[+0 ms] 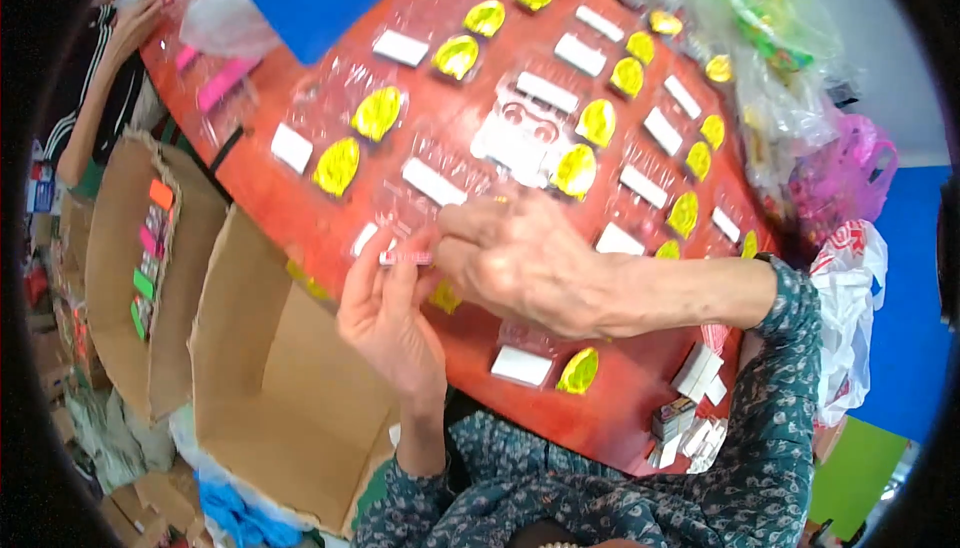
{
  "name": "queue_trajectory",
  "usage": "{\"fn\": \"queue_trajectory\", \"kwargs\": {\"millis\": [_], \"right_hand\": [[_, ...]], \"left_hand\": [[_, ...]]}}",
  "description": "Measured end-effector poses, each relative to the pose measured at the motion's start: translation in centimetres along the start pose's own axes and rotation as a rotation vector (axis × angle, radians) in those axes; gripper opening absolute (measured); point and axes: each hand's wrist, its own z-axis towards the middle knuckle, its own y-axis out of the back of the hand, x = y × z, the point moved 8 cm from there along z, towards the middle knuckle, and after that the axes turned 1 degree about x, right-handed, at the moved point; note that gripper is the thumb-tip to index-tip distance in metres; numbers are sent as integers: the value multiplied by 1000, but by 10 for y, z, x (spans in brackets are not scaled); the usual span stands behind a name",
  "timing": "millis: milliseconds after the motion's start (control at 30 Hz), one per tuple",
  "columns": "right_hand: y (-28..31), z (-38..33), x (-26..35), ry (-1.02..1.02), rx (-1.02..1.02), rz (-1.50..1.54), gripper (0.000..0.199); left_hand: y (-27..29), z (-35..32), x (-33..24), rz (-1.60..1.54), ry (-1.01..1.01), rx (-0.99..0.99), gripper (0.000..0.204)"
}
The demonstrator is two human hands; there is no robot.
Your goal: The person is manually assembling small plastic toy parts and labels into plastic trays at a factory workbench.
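My left hand (392, 328) pinches a small white strip with pink print (405, 258) between thumb and fingers, above the red table (465, 343). Close beside it, my right hand (525, 263) is closed with its fingers curled toward the strip; its back hides whatever its fingertips hold. Around both hands lie several clear plastic blister trays (335, 98). They carry white blocks, such as the white block (434, 181) just beyond my hands, and shiny yellow foil pieces, such as the foil piece (337, 166). Nearer me lie another white block (522, 366) and a foil piece (578, 371).
An open cardboard box (235, 348) stands at the table's left edge, beside another box (120, 278) with coloured packs. Small white boxes (697, 373) are piled by my right elbow. Plastic bags (850, 298) line the right side. A co-worker's arm (100, 88) reaches in at far left.
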Motion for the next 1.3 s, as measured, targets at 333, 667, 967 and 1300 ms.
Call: {"fn": "queue_trajectory", "kwargs": {"millis": [333, 667, 967, 1300], "right_hand": [[-17, 10, -53, -427, 138, 851, 12], [132, 26, -305, -689, -617, -212, 16], [107, 57, -418, -505, -642, -470, 8], [96, 72, -422, -887, -423, -444, 12]], "left_hand": [[22, 17, 0, -64, -12, 2, 9], [49, 39, 2, -121, -17, -75, 8], [92, 53, -9, -42, -77, -127, 10], [90, 57, -2, -112, -29, -115, 12]]}}
